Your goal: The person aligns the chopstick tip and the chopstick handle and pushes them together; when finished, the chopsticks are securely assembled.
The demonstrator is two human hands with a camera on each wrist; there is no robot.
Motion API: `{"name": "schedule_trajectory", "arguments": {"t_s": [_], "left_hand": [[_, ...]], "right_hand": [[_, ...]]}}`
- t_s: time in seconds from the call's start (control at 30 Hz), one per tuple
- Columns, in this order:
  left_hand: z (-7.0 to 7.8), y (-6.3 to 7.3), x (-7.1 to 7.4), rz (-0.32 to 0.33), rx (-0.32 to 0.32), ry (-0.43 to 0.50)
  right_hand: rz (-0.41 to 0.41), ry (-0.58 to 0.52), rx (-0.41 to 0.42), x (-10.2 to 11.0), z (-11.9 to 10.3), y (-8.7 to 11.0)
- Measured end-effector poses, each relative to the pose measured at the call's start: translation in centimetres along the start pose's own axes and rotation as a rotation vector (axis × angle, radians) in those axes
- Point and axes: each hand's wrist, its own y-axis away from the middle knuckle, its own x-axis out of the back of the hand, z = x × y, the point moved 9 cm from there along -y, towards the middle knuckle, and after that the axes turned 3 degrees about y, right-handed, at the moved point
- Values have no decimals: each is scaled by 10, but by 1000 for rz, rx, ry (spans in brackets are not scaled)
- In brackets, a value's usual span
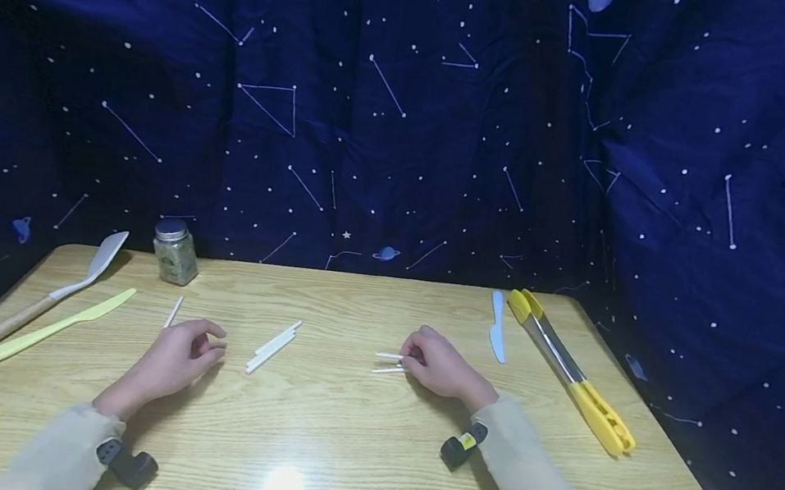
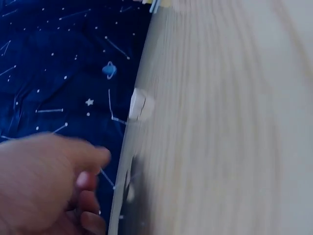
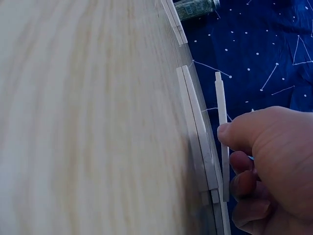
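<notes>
My right hand [image 1: 447, 364] pinches a thin white stick [image 3: 222, 105] between thumb and fingers, slightly above the table in the right wrist view. Beside it, more white sticks [image 3: 195, 127] lie close together on the tabletop. Over the left part of the table is my left hand [image 1: 178, 357], its fingers loosely bent and nothing seen between them. Behind that hand a white stick [image 1: 173, 311] shows, its lower end hidden. Between the two hands lies a small group of white sticks [image 1: 272, 348], side by side and slanted.
At left lie a wooden-handled spatula [image 1: 42, 304] and a yellow-green plastic knife [image 1: 62, 326]; a lidded glass jar [image 1: 176, 256] stands at the back. To the right are a blue plastic knife [image 1: 497, 325] and yellow-ended tongs [image 1: 569, 372]. A starry dark-blue curtain [image 1: 409, 115] hangs behind the table.
</notes>
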Motion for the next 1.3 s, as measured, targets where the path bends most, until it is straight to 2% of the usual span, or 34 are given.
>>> {"name": "schedule_trajectory", "arguments": {"t_s": [0.27, 0.57, 0.73, 1.03, 1.3], "left_hand": [[6, -7, -21, -42, 18, 23], [6, -11, -36, -71, 44, 67], [4, -14, -40, -88, 77, 67], [-1, -15, -44, -105, 181, 63], [-2, -15, -45, -75, 227, 76]], "right_hand": [[31, -5, -6, 5, 2, 4], [36, -26, 2, 4, -2, 6], [50, -37, 3, 5, -3, 6], [39, -47, -14, 2, -3, 8], [87, -49, -20, 7, -4, 11]]}}
